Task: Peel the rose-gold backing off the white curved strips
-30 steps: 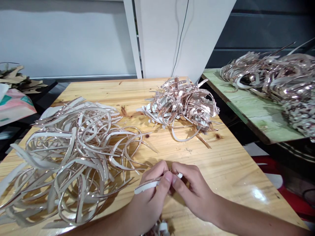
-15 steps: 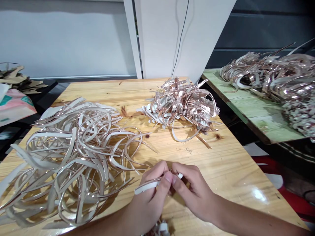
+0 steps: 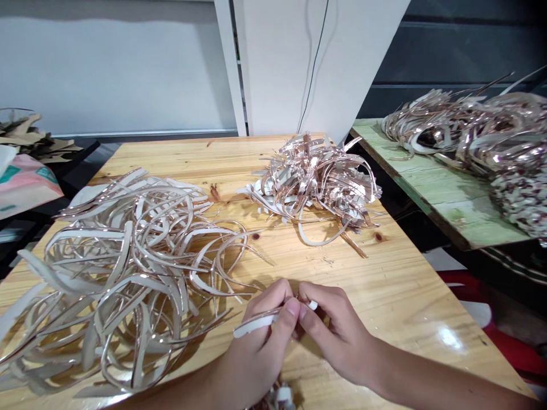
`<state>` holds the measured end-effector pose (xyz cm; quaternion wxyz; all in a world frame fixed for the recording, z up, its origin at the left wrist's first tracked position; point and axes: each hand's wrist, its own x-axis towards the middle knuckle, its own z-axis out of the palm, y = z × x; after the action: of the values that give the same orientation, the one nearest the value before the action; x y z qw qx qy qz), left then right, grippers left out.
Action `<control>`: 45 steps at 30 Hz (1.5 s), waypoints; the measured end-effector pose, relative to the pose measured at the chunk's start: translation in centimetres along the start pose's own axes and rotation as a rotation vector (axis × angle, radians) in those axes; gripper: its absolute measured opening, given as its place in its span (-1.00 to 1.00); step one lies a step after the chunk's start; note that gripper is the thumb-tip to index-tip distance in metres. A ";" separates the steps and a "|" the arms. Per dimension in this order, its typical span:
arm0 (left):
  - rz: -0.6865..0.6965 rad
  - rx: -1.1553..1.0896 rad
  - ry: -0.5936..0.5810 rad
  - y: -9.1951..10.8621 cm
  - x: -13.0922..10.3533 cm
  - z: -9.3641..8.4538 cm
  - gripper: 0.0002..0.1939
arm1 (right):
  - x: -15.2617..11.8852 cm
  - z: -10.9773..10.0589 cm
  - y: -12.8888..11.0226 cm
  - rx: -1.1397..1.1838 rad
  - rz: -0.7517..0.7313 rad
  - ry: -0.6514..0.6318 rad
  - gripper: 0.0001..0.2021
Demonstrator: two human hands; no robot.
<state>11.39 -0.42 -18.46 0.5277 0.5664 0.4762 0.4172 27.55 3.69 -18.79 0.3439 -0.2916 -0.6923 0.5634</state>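
My left hand (image 3: 267,336) is closed, pinching a short white strip (image 3: 256,324) with a rose-gold edge that sticks out to the left over the fingers. Touching it at the thumb tips, my right hand (image 3: 337,330) is also closed, with a small white end (image 3: 313,306) of strip showing between thumb and forefinger. A large tangle of white and rose-gold strips (image 3: 141,273) covers the left side of the table. Farther back lies a pile of shiny rose-gold strips (image 3: 316,182). Below my left hand, small white pieces (image 3: 282,394) show at the bottom edge.
The wooden table (image 3: 384,285) has a pale green board (image 3: 453,193) beside it at the right, bearing a big heap of shiny strips (image 3: 508,136). At the far left are brown scraps (image 3: 36,139) and a pink package (image 3: 29,185). A white panel (image 3: 290,68) stands behind.
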 end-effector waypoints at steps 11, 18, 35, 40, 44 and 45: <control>-0.006 -0.002 -0.008 0.0 0.0 0.0 -0.58 | -0.1 0.0 0.1 -0.004 0.038 -0.014 -0.67; -0.002 -0.004 -0.004 0.1 0.1 0.0 -0.58 | 0.0 0.0 0.1 -0.016 0.028 -0.009 -0.66; -0.019 0.044 0.000 -0.1 0.1 0.0 -0.59 | -0.1 -0.1 0.0 -0.036 0.015 -0.005 -0.67; -0.018 0.029 -0.011 -0.2 -0.1 0.0 -0.60 | -0.2 -0.1 0.0 -0.018 0.017 -0.001 -0.68; -0.018 0.029 -0.007 -0.1 0.0 -0.1 -0.60 | -0.2 -0.1 0.0 -0.020 0.005 0.007 -0.68; -0.018 0.027 -0.010 -0.1 0.0 -0.1 -0.60 | -0.1 -0.1 0.0 -0.021 0.002 0.008 -0.68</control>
<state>11.30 -0.41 -18.52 0.5259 0.5713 0.4843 0.4032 27.74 3.65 -18.81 0.3430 -0.2982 -0.6963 0.5555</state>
